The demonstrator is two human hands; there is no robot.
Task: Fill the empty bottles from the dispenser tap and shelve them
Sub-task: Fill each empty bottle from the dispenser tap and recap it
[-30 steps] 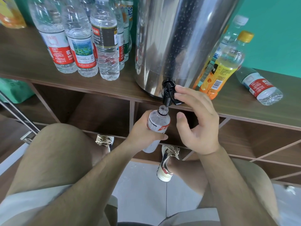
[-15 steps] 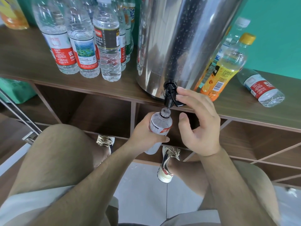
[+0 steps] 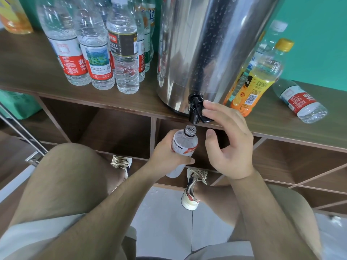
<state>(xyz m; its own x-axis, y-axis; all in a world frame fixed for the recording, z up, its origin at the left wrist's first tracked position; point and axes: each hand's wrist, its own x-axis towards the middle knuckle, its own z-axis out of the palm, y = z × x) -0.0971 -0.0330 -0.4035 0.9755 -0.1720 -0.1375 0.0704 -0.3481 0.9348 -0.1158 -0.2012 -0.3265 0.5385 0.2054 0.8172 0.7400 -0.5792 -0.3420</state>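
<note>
Bottle (image 3: 185, 145): small, clear, uncapped, with a red-and-white label, held mouth up just under the black tap (image 3: 195, 111), which overhangs the front edge of the worktop (image 3: 28, 72). The mouth sits directly below the spout, close but apart. My left grip (image 3: 165, 156) is wrapped round the labelled body, thumb across the front. My right grip (image 3: 231, 145) holds nothing: the fingers are stretched out with the fingertips (image 3: 206, 103) resting on the tap lever and the thumb free beneath.

Handling, as I judge it: thin plastic, light now and heavier as it fills. A hard squeeze would dent the wall and push water out of the open neck, and wet plastic would slip. The best hold is mid-body on the label, firm but not tight. The fill level cannot be read.

Behind the tap stands the steel dispenser (image 3: 206, 44), beaded with droplets. Upright bottles (image 3: 101, 59) cluster toward the worktop's left end. Toward its right end are an orange-labelled bottle (image 3: 253, 85) beside the dispenser and a bottle lying on its side (image 3: 302, 102). Open compartments (image 3: 112, 132) lie below.
</note>
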